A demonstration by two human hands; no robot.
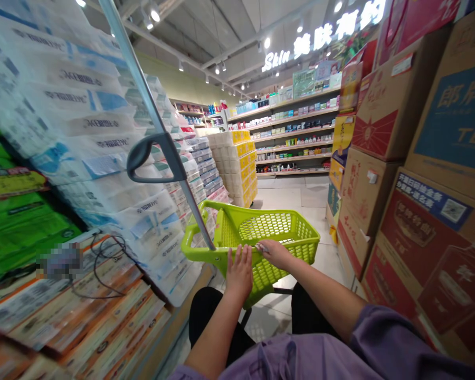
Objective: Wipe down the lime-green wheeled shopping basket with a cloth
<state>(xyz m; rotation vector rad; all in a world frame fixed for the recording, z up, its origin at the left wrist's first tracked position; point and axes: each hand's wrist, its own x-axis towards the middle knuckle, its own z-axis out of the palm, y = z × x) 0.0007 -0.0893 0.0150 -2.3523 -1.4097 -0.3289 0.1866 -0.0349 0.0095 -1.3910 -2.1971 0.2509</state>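
The wearer's left hand (240, 270) lies nearly flat on the near rim of the green basket (261, 295), close in at six o'clock, back up, fingers extended and only slightly apart, its forearm rising from seven o'clock. The right hand (276, 254), at five o'clock, comes in from the right with its forearm slanting, wrist near the rim, fingers curled closed on a small pale item (262, 247) too small to identify. The two hands are near each other, apart.

The basket is glossy lime-green moulded plastic, its walls pierced by a lattice of rounded holes, with a thick smooth rim. A straight, shiny metal pole (200, 219) slants from its near left side toward eleven o'clock, bearing a matte grey loop handle (156, 158) at ten. Crinkled plastic-wrapped packs (83, 100) pile up at nine to ten; flat-sided cardboard cartons (383, 105) stack at two to four. Shelves (296, 134) line one o'clock, beyond smooth pale floor tiles (287, 198). A soft purple garment (301, 359) shows at five to six.
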